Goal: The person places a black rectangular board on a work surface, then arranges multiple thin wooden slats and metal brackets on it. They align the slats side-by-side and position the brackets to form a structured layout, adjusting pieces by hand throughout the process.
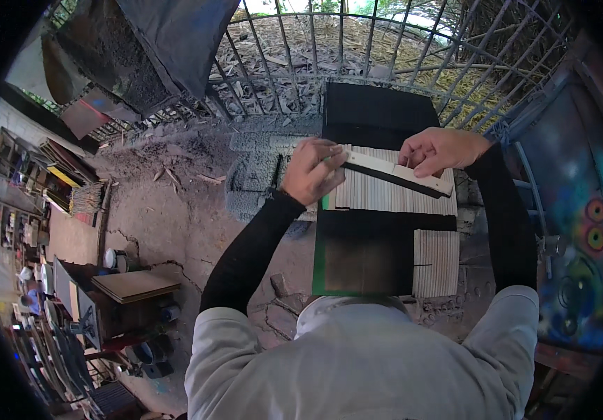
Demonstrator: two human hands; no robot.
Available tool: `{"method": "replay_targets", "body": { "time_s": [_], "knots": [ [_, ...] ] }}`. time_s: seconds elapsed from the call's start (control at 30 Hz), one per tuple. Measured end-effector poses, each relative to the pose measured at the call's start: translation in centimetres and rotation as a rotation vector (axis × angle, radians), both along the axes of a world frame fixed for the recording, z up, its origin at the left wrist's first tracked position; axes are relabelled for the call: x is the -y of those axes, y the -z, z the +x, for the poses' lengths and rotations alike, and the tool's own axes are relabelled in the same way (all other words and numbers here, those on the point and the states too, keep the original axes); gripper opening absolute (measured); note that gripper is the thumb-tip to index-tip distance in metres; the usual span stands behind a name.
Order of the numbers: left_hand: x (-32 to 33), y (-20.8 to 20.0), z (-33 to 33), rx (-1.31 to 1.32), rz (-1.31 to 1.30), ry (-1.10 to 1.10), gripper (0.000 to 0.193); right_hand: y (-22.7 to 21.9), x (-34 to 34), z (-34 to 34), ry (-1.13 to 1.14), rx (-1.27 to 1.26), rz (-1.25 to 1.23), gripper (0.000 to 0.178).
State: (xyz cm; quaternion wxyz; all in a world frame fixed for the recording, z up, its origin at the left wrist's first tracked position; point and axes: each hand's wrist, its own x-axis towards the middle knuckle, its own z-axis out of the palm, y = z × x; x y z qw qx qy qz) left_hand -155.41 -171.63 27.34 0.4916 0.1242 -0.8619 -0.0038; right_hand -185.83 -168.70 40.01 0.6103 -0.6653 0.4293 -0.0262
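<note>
My left hand (pixel 313 170) is closed around the left end of a pale, flat bar (pixel 378 164) with a dark lower edge. At its other end my right hand (pixel 445 150) grips it with bent fingers, the thumb near the bar's top face. The bar slants down to the right above a close row of thin, pale wooden strips (pixel 385 199). These strips lie side by side on a black board (pixel 364 222) with a green left edge. A smaller group of similar strips (pixel 438 262) lies nearer me at the right. Whether the bar touches the row, I cannot tell.
A black panel (pixel 382 108) lies at the far end, before a metal bar fence (pixel 312 42). Grey-coated blocks (pixel 252 175) sit left of the board. A paint-splashed panel (pixel 581 231) stands right. At left, a brown board (pixel 136 283) rests on a cluttered stand.
</note>
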Motion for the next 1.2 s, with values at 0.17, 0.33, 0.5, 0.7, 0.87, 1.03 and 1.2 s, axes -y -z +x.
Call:
{"method": "replay_targets", "body": {
  "time_s": [0.17,0.33,0.5,0.7,0.87,1.03,1.2],
  "knots": [
    [4.4,-1.1,-1.4,0.102,0.048,-0.243,0.05,4.6,-2.1,3.3,0.419,0.093,-0.058,0.046],
    [4.3,8.2,-0.3,-0.301,1.043,-0.317,0.037,14.3,-1.3,7.8,0.707,0.087,-0.217,0.061],
    [0.0,16.5,0.5,-0.514,1.634,-0.175,0.028,18.8,0.2,12.3,0.814,0.047,-0.297,0.054],
    [-1.1,16.4,0.4,-0.624,1.686,-0.01,0.026,21.1,1.0,13.9,0.778,-0.122,-0.408,0.053],
    [-1.2,15.3,0.7,-0.512,1.678,0.04,0.032,22.2,0.5,14.9,0.726,-0.338,-0.675,0.052],
    [-0.5,15.3,1.5,-0.434,1.768,0.026,0.036,21.5,0.2,16.2,0.696,-0.398,-0.722,0.047],
    [-0.4,15.3,1.2,-0.466,1.744,-0.015,0.036,20.9,0.0,15.9,0.658,-0.349,-0.705,0.046]
  ]
}}
